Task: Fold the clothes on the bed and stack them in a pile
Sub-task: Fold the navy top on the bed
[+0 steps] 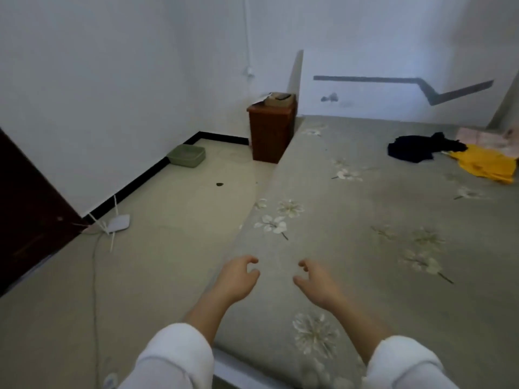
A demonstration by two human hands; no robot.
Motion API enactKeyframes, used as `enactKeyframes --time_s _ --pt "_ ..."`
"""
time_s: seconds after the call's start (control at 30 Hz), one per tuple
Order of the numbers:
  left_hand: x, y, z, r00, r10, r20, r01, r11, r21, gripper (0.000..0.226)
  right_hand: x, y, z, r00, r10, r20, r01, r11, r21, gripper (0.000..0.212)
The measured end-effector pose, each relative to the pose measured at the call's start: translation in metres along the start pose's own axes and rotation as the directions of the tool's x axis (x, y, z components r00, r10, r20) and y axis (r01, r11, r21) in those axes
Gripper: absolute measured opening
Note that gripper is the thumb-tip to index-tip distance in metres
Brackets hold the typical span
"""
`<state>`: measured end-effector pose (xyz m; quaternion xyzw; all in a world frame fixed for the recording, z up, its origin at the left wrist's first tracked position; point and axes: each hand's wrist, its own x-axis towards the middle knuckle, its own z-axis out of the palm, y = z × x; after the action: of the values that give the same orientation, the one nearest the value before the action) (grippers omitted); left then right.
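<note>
Grey flower-printed bed [365, 220], clothes heaped at its far right corner.
Left hand [237, 279] and right hand [316, 282] hover empty, fingers loosely curled, well apart from crumpled black garment [412, 148] beside yellow garment [488, 164].

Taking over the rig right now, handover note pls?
Left hand and right hand: both empty, fingers loosely curled, above the near edge of the bed.
Clothes: dark garment and yellow garment lie crumpled at the bed's far right, with pink fabric just behind them.
Done: nothing folded, no pile in view.
Left: fold each piece and stack them.
</note>
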<state>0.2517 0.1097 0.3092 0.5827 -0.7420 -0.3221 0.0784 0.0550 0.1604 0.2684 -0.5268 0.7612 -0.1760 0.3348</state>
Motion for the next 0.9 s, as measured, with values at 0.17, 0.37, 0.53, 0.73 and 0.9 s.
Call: enactKeyframes --time_s 0.17,0.37,0.53,0.73,0.9 --pt "0.027 -0.082 -0.081 0.995 -0.076 -0.069 0.078 0.997 0.027 0.04 0.051 -0.106 0.067 0.986 -0.107 0.13 0.123 0.984 -0.125 0.054" --pt "0.088 -0.16 -0.152 0.984 -0.137 -0.114 0.141 0.99 0.03 0.042 0.138 -0.206 0.1 0.969 -0.203 0.14 0.236 0.929 -0.286 0.053" --pt "0.169 -0.206 -0.203 0.988 -0.09 -0.122 0.102 0.99 0.097 0.042 0.228 -0.274 0.134 0.97 -0.205 0.129 0.236 0.919 -0.314 0.052" --pt "0.274 -0.267 -0.269 0.996 -0.029 -0.084 0.05 0.965 0.257 0.043 0.335 -0.344 0.167 0.986 -0.117 0.115 0.149 0.935 -0.321 0.053" --pt "0.344 -0.29 -0.305 0.999 -0.037 -0.037 0.046 0.966 0.256 0.043 0.392 -0.379 0.17 0.994 -0.052 0.099 0.08 0.95 -0.303 0.052"
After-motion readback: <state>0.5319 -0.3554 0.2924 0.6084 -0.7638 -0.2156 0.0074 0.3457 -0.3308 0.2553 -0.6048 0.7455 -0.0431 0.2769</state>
